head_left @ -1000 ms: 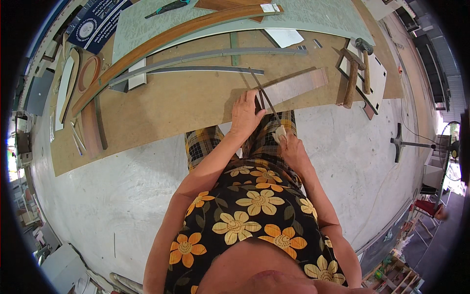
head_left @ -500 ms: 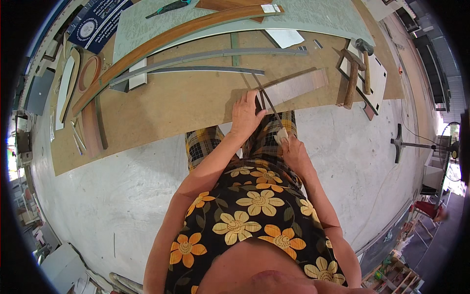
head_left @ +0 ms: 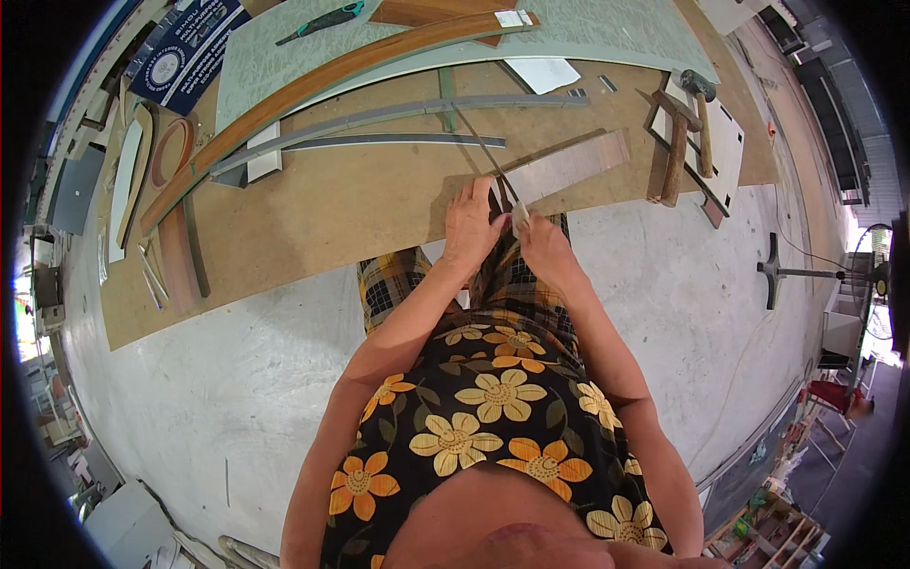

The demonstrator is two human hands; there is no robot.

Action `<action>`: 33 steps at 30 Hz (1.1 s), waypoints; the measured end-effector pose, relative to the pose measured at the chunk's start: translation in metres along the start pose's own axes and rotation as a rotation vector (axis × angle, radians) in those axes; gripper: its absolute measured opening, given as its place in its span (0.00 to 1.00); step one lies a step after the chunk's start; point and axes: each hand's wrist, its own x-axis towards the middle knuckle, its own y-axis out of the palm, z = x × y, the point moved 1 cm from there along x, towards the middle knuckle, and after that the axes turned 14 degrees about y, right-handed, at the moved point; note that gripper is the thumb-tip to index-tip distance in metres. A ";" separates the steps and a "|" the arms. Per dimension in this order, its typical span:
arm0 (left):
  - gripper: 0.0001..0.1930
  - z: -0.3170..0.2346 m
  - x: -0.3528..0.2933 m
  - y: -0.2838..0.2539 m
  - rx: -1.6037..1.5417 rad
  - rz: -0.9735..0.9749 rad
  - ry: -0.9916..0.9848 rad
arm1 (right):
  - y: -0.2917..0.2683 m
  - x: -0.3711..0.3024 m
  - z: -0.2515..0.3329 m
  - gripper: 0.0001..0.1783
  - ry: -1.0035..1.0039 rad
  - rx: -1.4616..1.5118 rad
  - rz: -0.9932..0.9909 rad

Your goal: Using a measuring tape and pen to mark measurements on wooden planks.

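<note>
My right hand (head_left: 547,248) is closed round the pale handle of a long, thin metal file (head_left: 489,154). Its dark blade slants up and to the left over the table. My left hand (head_left: 471,226) grips a small dark-edged piece (head_left: 497,195) at the table's near edge; most of that piece is hidden by the fingers. The blade passes right beside this piece, and whether they touch I cannot tell. A pale wood-grained board (head_left: 573,171) lies just right of the blade.
Curved brown trim (head_left: 351,71) and grey strips (head_left: 389,111) lie across the brown table (head_left: 313,209). Two hammers (head_left: 677,142) rest on a white panel (head_left: 725,142) at the right. A utility knife (head_left: 322,23) lies at the back. A fan (head_left: 877,275) stands far right.
My right hand has moved up and left, close to my left hand, pushing the file farther over the table. The left hand keeps its grip in nearly the same spot.
</note>
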 end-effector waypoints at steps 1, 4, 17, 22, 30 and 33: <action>0.32 -0.001 0.001 0.002 -0.002 0.002 0.006 | 0.000 0.000 0.000 0.16 0.004 0.002 -0.006; 0.32 0.002 0.000 0.002 -0.025 0.028 -0.043 | 0.001 -0.004 0.002 0.16 0.018 0.031 0.002; 0.32 0.001 -0.001 0.000 -0.014 -0.007 -0.001 | 0.000 -0.012 -0.003 0.17 0.024 0.046 0.025; 0.32 0.001 -0.002 0.006 -0.034 0.028 -0.012 | 0.006 -0.006 -0.003 0.16 -0.034 0.044 -0.049; 0.32 0.002 0.002 -0.004 -0.080 0.015 -0.051 | -0.009 -0.075 -0.036 0.13 0.066 0.150 0.040; 0.32 -0.001 0.004 -0.005 -0.075 0.042 -0.064 | -0.004 -0.041 -0.030 0.13 -0.004 0.061 0.027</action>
